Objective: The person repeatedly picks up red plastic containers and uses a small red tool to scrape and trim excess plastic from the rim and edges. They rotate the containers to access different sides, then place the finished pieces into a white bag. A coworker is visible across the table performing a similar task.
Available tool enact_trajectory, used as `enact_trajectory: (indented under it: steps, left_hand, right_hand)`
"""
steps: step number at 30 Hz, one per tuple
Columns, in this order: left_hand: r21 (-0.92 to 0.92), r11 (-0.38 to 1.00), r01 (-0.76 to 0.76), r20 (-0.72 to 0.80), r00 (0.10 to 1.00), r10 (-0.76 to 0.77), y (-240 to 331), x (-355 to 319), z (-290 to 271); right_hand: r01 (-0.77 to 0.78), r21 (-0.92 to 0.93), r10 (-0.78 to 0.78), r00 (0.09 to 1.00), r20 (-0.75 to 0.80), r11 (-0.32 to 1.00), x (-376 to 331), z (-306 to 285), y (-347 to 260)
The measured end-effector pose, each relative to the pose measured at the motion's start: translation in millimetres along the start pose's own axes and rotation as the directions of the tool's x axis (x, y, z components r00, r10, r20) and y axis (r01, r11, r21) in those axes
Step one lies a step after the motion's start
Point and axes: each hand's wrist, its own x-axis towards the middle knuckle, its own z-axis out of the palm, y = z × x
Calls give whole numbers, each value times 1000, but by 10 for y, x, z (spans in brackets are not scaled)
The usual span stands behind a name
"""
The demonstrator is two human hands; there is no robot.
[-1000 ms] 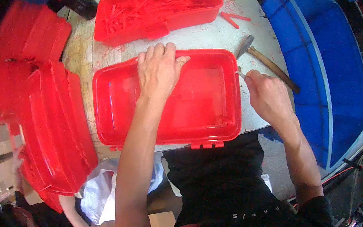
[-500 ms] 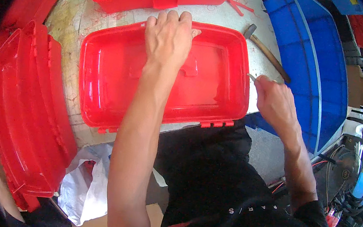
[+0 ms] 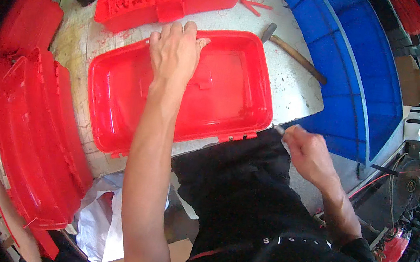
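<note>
Right hand (image 3: 308, 154) lower; tool indistinct

A shallow red plastic tray (image 3: 224, 99) lay open-side up on the desk (image 3: 298, 92), its near right corner overhanging the edge.

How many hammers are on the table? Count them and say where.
1. The hammer lies on the worktable at its far right, beyond the red tray that the left hand presses, beside the blue crate. Others could be hidden.
</note>
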Motion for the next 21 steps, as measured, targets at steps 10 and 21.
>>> enact_trajectory:
  steps: [10,21]
  left_hand:
    - [42,999,9,46,999,-11,54,18,-91]
    - [42,999,16,86,996,-19,40,16,-37]
  right_hand:
    - [299,88,-294,954,-62,950,1151,40,128]
    - [195,464,-240,970,39,864,523,-74,359]
